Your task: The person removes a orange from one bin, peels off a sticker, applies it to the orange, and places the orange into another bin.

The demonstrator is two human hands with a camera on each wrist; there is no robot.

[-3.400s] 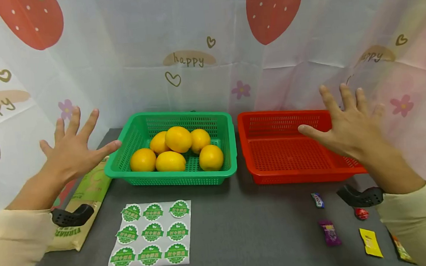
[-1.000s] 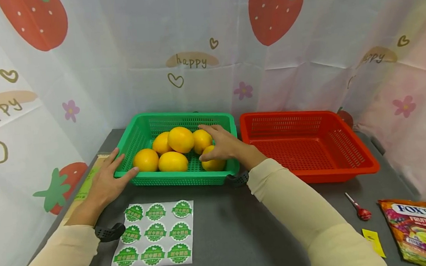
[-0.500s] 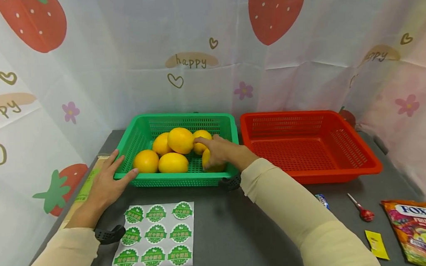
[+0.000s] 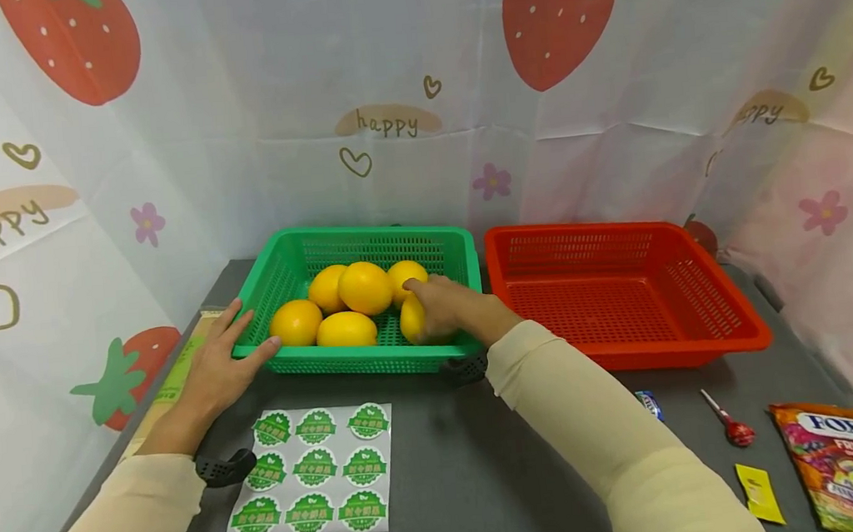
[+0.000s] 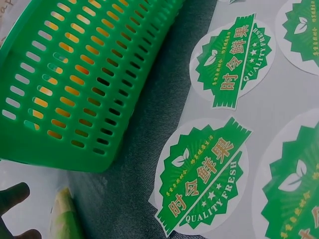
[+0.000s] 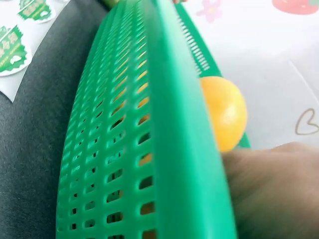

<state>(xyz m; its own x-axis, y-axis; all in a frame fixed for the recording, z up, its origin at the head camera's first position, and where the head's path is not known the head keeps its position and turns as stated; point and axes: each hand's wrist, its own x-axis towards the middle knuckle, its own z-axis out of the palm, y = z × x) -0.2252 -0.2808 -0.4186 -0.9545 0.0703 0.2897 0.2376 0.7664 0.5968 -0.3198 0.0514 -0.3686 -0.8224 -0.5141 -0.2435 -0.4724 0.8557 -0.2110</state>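
Right hand [image 4: 446,306] curled round the front orange [image 4: 411,319] at the right end of the green basket [image 4: 359,361]; left hand [image 4: 216,368], fingers spread, rests on its left corner (a useful brace); best to squeeze gently, clear of the rear orange [image 4: 405,274].

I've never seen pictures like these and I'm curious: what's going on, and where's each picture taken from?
No robot here, only a person's own left hand and right hand. The widest picture is taken from the person's head, looking down; the two close-ups are taken from the wrists. The left hand rests on a corner of the green basket. The right hand reaches inside and holds a yellow fruit. A red basket stands beside the green one. Also on the dark table are a sticker sheet, a lollipop and a Fox's bag.
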